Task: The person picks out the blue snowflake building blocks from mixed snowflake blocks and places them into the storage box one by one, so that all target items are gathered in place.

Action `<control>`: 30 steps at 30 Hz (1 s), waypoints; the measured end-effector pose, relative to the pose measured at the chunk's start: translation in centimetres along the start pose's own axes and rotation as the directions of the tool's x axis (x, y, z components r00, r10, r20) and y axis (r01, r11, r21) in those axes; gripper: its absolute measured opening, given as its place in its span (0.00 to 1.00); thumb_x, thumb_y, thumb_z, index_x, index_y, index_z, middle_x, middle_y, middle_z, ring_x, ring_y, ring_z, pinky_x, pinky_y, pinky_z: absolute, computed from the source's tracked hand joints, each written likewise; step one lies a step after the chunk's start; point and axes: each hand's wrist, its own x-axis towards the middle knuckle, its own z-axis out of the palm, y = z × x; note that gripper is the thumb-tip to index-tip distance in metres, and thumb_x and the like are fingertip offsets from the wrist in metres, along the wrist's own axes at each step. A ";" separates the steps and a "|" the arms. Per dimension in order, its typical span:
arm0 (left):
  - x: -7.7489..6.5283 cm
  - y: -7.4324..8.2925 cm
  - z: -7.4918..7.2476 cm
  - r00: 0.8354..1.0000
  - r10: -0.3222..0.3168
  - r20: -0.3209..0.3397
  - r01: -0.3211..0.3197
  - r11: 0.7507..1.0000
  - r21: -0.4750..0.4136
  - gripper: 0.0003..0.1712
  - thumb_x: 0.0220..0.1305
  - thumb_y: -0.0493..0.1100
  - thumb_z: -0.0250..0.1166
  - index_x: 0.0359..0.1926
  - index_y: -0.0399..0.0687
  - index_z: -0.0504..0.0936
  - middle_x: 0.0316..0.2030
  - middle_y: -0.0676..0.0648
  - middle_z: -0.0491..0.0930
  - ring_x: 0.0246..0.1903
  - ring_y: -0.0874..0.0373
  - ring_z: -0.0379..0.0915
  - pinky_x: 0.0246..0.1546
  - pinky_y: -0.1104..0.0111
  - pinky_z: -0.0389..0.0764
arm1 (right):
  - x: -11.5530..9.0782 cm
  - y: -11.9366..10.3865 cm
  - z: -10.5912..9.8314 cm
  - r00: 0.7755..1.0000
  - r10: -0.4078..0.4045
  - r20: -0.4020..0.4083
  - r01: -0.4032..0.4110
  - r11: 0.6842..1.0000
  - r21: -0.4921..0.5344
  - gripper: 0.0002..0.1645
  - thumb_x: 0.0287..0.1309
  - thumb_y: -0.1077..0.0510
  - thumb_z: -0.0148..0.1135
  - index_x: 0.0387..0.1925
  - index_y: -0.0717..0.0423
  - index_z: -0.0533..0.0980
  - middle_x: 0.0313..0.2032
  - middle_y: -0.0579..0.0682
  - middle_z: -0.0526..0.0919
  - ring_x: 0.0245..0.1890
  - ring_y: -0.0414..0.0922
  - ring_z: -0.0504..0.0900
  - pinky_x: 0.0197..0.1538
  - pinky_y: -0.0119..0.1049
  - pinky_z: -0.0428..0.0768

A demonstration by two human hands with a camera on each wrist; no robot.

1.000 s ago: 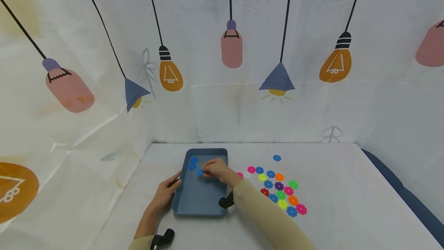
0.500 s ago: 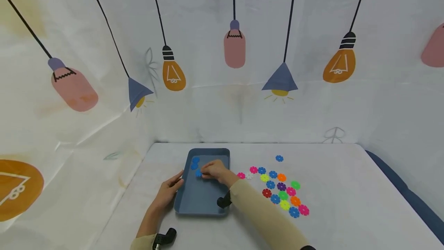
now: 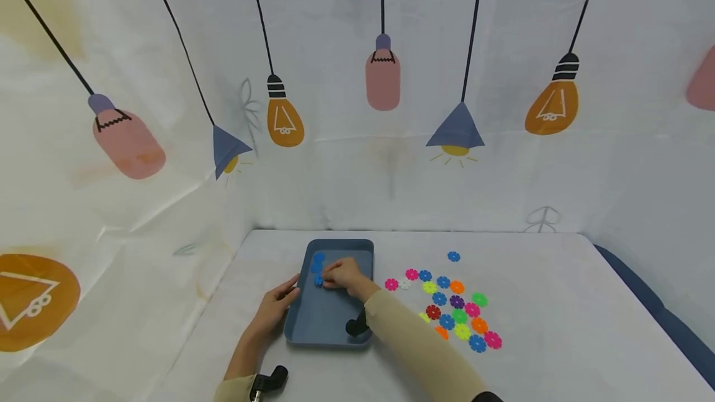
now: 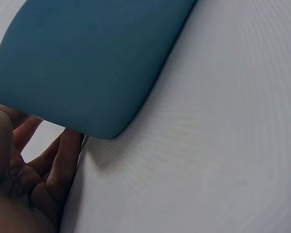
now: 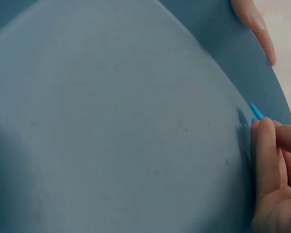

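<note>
A blue-grey tray lies on the white table, left of centre. My left hand holds its left edge, fingertips over the rim and other fingers against the outer wall in the left wrist view. My right hand reaches inside the tray and pinches a blue flower-shaped plastic disc between thumb and fingers. In the right wrist view this disc stands tilted on edge near the tray wall. Further blue discs lie close together beyond it; their exact outlines blur.
Right of the tray, several loose flower-shaped discs in pink, blue, yellow, green, orange, red, purple and white spread over the table. A lone blue disc lies farther back. A lamp-printed white sheet hangs behind.
The whole head view has shifted slightly. My right hand has moved a little left with the blue disc, closer to the other blue discs. My left hand stays at the tray edge.
</note>
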 end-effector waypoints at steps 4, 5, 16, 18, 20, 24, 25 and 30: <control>-0.4 1.2 0.6 0.999 0.011 0.033 -0.011 1.000 -0.010 0.28 0.71 0.42 0.59 0.69 0.42 0.68 0.57 0.33 0.74 0.58 0.42 0.69 0.54 0.50 0.72 | 0.1 0.4 0.2 0.998 -0.007 -0.056 0.007 1.000 -0.003 0.05 0.52 0.72 0.68 0.34 0.68 0.81 0.29 0.56 0.82 0.24 0.41 0.83 0.32 0.33 0.83; -0.6 1.6 0.7 0.999 0.006 0.040 -0.005 1.000 -0.011 0.27 0.71 0.42 0.59 0.69 0.42 0.68 0.58 0.33 0.74 0.58 0.41 0.68 0.55 0.49 0.71 | 0.1 0.5 0.3 0.998 -0.008 -0.065 0.007 1.000 -0.003 0.05 0.52 0.72 0.68 0.33 0.68 0.81 0.29 0.56 0.82 0.24 0.42 0.84 0.31 0.33 0.83; -1.6 3.1 0.6 0.999 0.018 0.027 -0.018 1.000 0.011 0.27 0.72 0.40 0.58 0.69 0.40 0.68 0.58 0.31 0.73 0.60 0.38 0.67 0.56 0.45 0.70 | 0.4 0.5 1.2 0.992 0.012 -0.129 -0.017 0.999 -0.033 0.03 0.50 0.72 0.69 0.30 0.67 0.82 0.25 0.55 0.83 0.20 0.41 0.83 0.28 0.32 0.82; -1.5 3.0 0.5 1.000 0.016 0.015 -0.016 1.000 0.007 0.27 0.71 0.40 0.58 0.68 0.40 0.68 0.56 0.32 0.75 0.58 0.40 0.69 0.55 0.47 0.71 | 0.6 0.4 1.4 0.991 0.012 -0.135 -0.018 0.999 -0.044 0.03 0.49 0.72 0.69 0.29 0.67 0.83 0.23 0.55 0.83 0.19 0.41 0.83 0.26 0.32 0.82; -1.0 2.0 0.3 1.000 0.016 0.000 -0.016 1.000 0.009 0.27 0.71 0.41 0.59 0.68 0.42 0.69 0.55 0.34 0.76 0.56 0.42 0.70 0.54 0.49 0.73 | 0.8 0.4 1.6 0.991 0.015 -0.134 -0.022 0.998 -0.050 0.02 0.49 0.71 0.70 0.28 0.67 0.83 0.21 0.54 0.83 0.17 0.40 0.82 0.25 0.31 0.81; -0.4 0.3 0.0 1.000 0.011 -0.018 -0.011 1.000 0.003 0.27 0.70 0.44 0.60 0.68 0.45 0.70 0.55 0.36 0.76 0.57 0.44 0.69 0.54 0.50 0.73 | 1.3 0.7 1.9 0.992 0.018 -0.127 -0.028 0.997 -0.078 0.02 0.49 0.71 0.71 0.27 0.67 0.83 0.19 0.54 0.83 0.15 0.39 0.81 0.24 0.31 0.81; -0.2 0.0 0.0 1.000 0.008 -0.017 -0.008 1.000 0.000 0.27 0.70 0.44 0.60 0.68 0.46 0.70 0.55 0.36 0.76 0.57 0.44 0.69 0.54 0.50 0.73 | 1.4 0.9 1.9 0.992 0.017 -0.128 -0.029 0.996 -0.089 0.02 0.48 0.71 0.71 0.26 0.66 0.84 0.18 0.54 0.82 0.15 0.39 0.81 0.23 0.31 0.81; -1.1 1.9 0.1 1.000 0.023 0.001 -0.023 1.000 0.010 0.27 0.71 0.40 0.58 0.68 0.40 0.68 0.56 0.32 0.75 0.58 0.40 0.68 0.54 0.47 0.72 | 1.8 1.1 2.0 0.992 -0.009 -0.128 -0.005 0.994 -0.105 0.02 0.47 0.71 0.71 0.25 0.65 0.84 0.18 0.54 0.82 0.14 0.39 0.80 0.22 0.31 0.80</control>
